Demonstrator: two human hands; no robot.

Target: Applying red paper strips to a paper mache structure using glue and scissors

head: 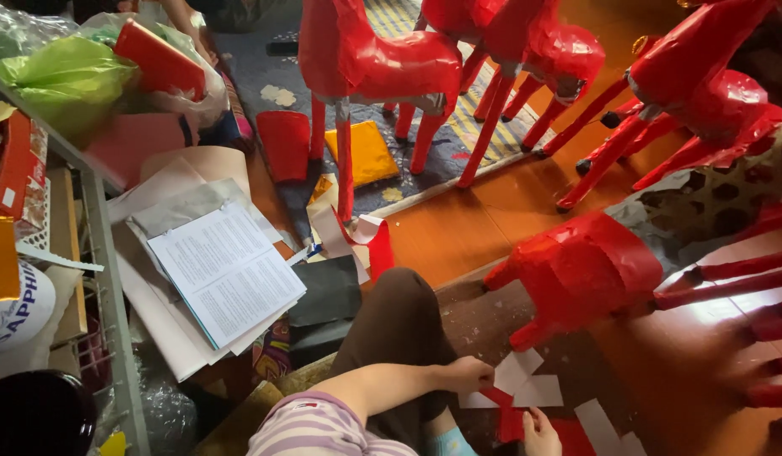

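Low on the floor, a red paper strip (502, 418) lies among white paper pieces (526, 384) on a dark mat (484, 321), and both of the person's hands are on it. The left hand (468, 372) presses down at the upper edge of the white pieces, fingers curled together against the paper; the right hand (540, 432) sits at the bottom edge of the view, fingertips touching the red strip. Whether either grip actually pinches the paper cannot be told from this angle.

Just beyond the hands a red-wrapped animal figure (581, 274) lies on its side, its body covered in glossy red but a grey patterned section (686, 211) near it bare. Judging by that, the covering of this figure looks partly done, with cut paper waiting to go on.

Further out, several finished-looking red figures stand on the wooden floor (492, 203) and a patterned rug (441, 143): one at centre (378, 63), another behind it (534, 42), a third at right (703, 84). Their legs and bodies appear fully red.

To the left, printed sheets (226, 274) rest on a loose pile of paper, a yellow sheet (365, 152) and red card (285, 143) lie by the rug, and a wire shelf (100, 253) holds bags and boxes.
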